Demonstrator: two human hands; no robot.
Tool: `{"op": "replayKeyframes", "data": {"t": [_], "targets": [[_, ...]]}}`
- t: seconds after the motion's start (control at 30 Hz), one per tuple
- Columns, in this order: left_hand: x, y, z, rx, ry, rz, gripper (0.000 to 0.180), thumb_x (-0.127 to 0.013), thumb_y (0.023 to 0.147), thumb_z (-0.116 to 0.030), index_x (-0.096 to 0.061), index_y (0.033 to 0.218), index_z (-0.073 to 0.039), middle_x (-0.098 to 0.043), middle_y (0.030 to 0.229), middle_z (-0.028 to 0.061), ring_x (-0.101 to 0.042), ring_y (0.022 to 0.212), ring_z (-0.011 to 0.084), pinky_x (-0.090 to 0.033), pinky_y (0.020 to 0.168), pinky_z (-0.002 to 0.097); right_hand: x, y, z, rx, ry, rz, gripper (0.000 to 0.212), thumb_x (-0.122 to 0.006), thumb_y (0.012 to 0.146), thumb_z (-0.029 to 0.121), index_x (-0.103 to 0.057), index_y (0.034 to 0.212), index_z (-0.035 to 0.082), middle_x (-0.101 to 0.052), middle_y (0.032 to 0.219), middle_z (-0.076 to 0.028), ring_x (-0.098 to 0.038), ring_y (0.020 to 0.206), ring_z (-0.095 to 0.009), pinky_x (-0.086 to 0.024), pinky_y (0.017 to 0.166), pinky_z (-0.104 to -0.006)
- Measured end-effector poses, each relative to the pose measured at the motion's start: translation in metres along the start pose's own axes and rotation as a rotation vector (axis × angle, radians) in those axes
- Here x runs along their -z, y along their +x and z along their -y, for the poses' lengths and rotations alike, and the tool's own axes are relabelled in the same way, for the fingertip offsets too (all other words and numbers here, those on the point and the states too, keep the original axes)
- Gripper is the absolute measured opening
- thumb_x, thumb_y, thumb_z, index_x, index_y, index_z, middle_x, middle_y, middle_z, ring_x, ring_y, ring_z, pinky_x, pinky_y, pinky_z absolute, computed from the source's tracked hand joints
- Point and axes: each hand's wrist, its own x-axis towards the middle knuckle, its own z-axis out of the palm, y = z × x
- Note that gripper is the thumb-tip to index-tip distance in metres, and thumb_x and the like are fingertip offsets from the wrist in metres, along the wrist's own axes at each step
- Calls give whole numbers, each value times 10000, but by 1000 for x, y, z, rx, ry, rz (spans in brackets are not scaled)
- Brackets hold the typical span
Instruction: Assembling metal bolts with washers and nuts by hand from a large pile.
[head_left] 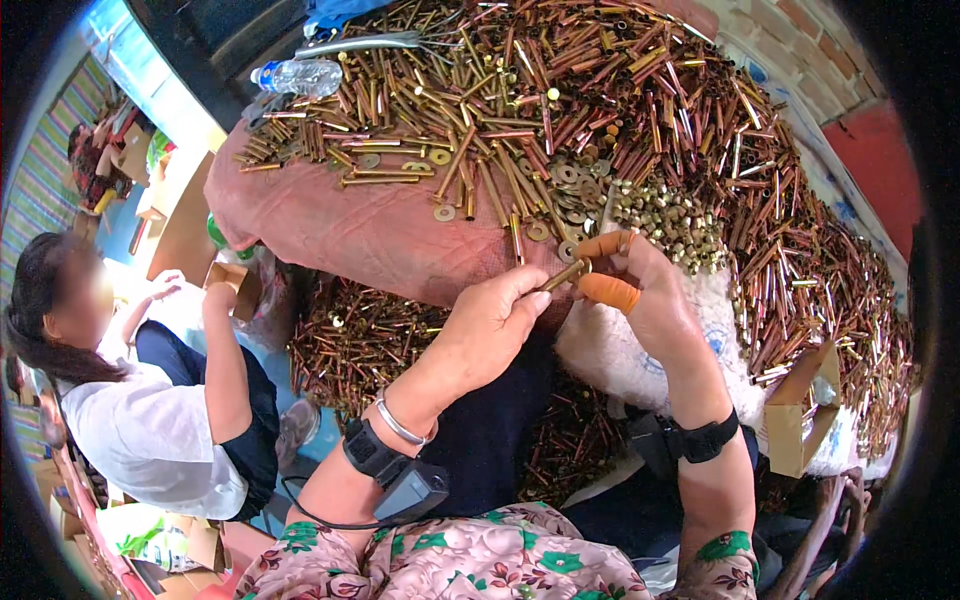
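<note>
My left hand (490, 325) pinches a brass-coloured bolt (563, 277) between thumb and fingers, its far end pointing right. My right hand (660, 300) wears orange covers on thumb and finger and closes on that end, where a washer or nut seems to sit; the fingers partly hide it. Just beyond the hands, flat round washers (570, 185) lie in a loose pile. To their right is a heap of small brass-coloured nuts (675, 222). Long bolts or sleeves (450, 110) are heaped behind, some lying on a pinkish cloth (370, 225).
A plastic bottle (305, 77) lies at the back left. More metal pieces fill the heap at right (820, 290) and lie below the cloth (365, 340). An open cardboard box (795, 425) stands at right. At left sits another person (160, 420) holding a small box (235, 285).
</note>
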Motion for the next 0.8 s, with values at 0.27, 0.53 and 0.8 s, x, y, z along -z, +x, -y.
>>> {"op": "replayKeyframes", "data": {"t": [0.27, 0.53, 0.8], "targets": [[8, -10, 1, 27, -103, 85, 238, -494, 915, -174, -535, 1075, -2, -449, 678, -45, -402, 581, 44, -354, 513, 208, -8, -4, 0, 48, -193, 98, 308, -691, 762, 73, -549, 1015, -31, -633, 898, -84, -606, 811, -146, -482, 750, -274], [17, -17, 3, 164, -411, -116, 318, -526, 908, -281, -519, 1142, -65, -504, 707, -31, -399, 546, 16, -294, 452, 149, -29, 6, -5, -19, -59, 138, 260, -659, 794, 97, -562, 1005, -19, -638, 890, -129, -601, 805, -161, -478, 722, -306], [32, -22, 19, 387, -774, -143, 137, -501, 916, -206, -531, 877, -79, -490, 656, -9, -374, 488, 21, -254, 395, 138, -35, 45, -24, 564, -1148, 67, 371, -505, 726, -45, -587, 1070, 68, -561, 1015, -135, -529, 943, -334, -450, 821, -353]]}}
